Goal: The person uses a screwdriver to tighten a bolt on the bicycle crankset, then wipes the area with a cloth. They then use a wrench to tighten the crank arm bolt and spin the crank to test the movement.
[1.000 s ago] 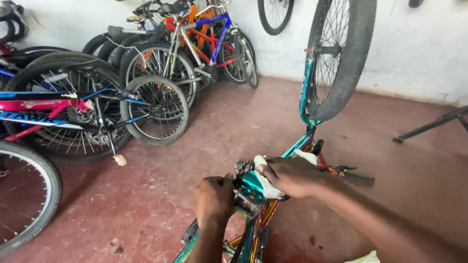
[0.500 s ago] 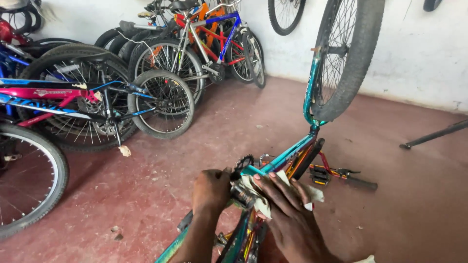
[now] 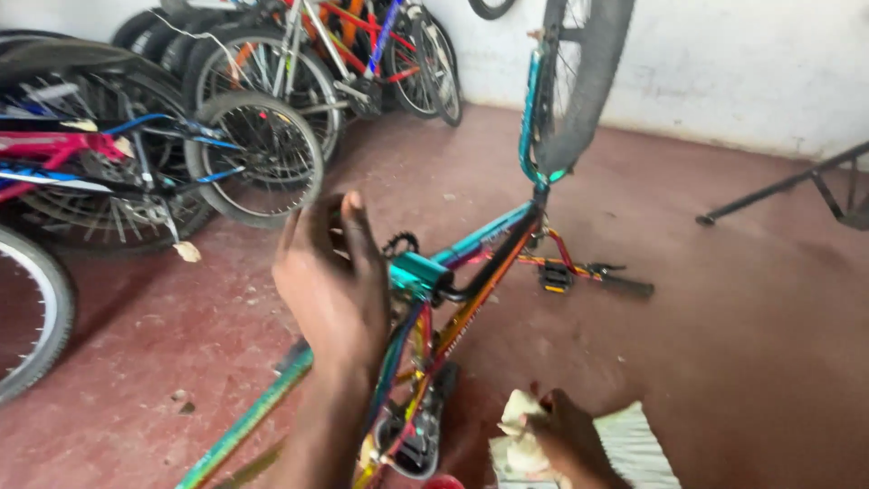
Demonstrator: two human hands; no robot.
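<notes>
Left hand [image 3: 330, 276] raised in mid-frame, back toward the camera, fingers loosely curled and slightly apart, gripping nothing; hovering just in front of the teal bottom-bracket shell [image 3: 418, 272] of the upturned bicycle frame, iridescent teal-to-orange metal [image 3: 480, 272]. Contact with the shell not clear from this angle.

Right hand [image 3: 561, 439] low, near the bottom edge, below and to the right of the frame, fingers closed around a crumpled pale cloth rag [image 3: 520, 444], with more whitish ribbed fabric [image 3: 634, 444] spread just beside it on the floor.

No containers visible.

Frame resting upside down on the dark red concrete floor [image 3: 742, 344], rear end closest to the camera. Grey knobbly tyre of the wheel [image 3: 579, 81] standing up at the far end of the frame. Black pedal on its crank [image 3: 554, 276] lying just right of the frame, a black handlebar grip [image 3: 629, 287] beyond it.

Left of the frame, a row of parked bicycles, red, blue and pink [image 3: 181, 118], filling the upper left corner; a further wheel [image 3: 32, 317] at the left edge. Right of the frame, open floor up to the whitewashed wall [image 3: 724, 63], broken only by a black metal stand [image 3: 797, 190] near the right edge.
</notes>
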